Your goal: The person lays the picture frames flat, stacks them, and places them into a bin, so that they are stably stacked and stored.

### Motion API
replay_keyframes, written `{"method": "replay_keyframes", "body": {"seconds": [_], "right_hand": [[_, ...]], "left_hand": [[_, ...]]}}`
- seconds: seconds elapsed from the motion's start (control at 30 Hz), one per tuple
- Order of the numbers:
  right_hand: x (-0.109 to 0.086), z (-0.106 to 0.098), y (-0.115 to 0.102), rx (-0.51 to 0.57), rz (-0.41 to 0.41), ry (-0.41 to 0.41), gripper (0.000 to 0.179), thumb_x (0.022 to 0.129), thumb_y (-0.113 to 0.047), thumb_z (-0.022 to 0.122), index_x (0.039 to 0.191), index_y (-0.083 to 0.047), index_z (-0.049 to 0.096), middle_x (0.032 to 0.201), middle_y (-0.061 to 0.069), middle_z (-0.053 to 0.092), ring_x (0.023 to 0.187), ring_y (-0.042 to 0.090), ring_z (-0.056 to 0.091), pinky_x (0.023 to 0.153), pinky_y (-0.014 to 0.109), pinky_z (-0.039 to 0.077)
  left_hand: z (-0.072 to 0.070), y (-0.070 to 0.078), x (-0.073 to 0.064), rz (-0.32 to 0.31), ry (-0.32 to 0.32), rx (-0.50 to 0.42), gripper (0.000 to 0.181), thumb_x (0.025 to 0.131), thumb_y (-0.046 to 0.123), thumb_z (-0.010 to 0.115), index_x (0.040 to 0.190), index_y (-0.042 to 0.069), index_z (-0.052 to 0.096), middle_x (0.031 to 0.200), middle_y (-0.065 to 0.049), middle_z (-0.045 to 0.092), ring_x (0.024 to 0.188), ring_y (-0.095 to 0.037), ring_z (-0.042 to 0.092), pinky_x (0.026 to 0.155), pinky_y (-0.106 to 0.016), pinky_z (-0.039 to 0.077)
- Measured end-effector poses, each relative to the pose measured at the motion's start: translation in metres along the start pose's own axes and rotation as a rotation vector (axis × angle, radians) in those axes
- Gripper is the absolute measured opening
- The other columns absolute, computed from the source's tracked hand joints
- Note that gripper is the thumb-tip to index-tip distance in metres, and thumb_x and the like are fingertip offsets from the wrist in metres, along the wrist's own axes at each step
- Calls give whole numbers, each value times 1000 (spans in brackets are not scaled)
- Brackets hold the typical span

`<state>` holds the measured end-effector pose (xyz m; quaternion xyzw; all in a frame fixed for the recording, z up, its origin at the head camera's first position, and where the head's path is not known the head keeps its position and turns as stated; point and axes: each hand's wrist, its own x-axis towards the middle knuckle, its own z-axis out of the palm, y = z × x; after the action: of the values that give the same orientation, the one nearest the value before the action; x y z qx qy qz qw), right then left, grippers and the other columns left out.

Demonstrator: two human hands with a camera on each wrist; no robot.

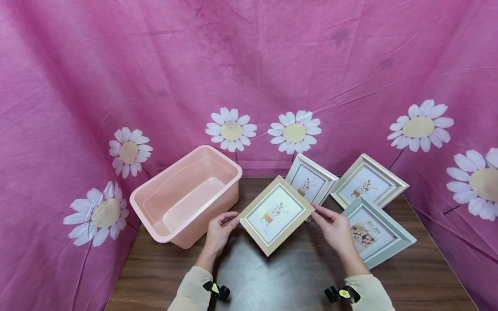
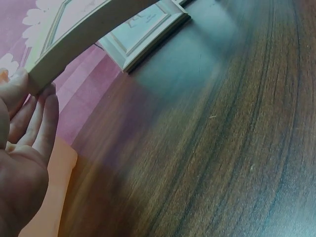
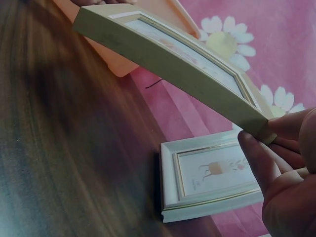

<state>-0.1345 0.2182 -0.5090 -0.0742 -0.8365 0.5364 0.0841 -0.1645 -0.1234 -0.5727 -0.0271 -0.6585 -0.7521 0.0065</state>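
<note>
Both hands hold a cream picture frame [image 1: 276,211] up off the table, turned cornerwise, its plant-in-a-pot print facing up. My left hand [image 1: 220,232] pinches the left corner between thumb and fingers, and the right hand [image 1: 333,226] pinches the corner opposite. In the right wrist view the frame's side edge [image 3: 168,79] slants above the wood, with thumb and fingertips at its end. Behind it a white picture frame [image 1: 311,177] lies partly covered in the head view. A pink plastic bin [image 1: 186,194] stands to the left, close to the left hand.
At the right lie a champagne-coloured frame [image 1: 369,180] and a pale green frame [image 1: 383,233], the green one overlapping the other in view. The brown wooden table [image 1: 272,285] meets a pink daisy-print cloth [image 1: 249,65] at the back and sides.
</note>
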Motion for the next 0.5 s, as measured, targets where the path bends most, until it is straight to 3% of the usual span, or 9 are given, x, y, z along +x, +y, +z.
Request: {"method": "replay_keyframes", "body": {"seconds": [0.27,0.5], "right_hand": [[-10,0,8,-56,1,21,30,103,-14,74,130,-2,77,124,20,78,95,-20,61,80,1,48],[-20,-1,10,-100,15,43,28,102,-17,77,127,-5,80,120,18,80,95,-17,62,77,1,47]], "left_hand": [[4,0,2,-33,55,-31,31,95,-9,75,122,-22,66,105,-21,79,89,-3,74,87,-21,62],[8,0,4,-49,110,-19,28,95,-7,76,118,-20,69,105,-25,79,87,-4,74,87,-25,64]]}}
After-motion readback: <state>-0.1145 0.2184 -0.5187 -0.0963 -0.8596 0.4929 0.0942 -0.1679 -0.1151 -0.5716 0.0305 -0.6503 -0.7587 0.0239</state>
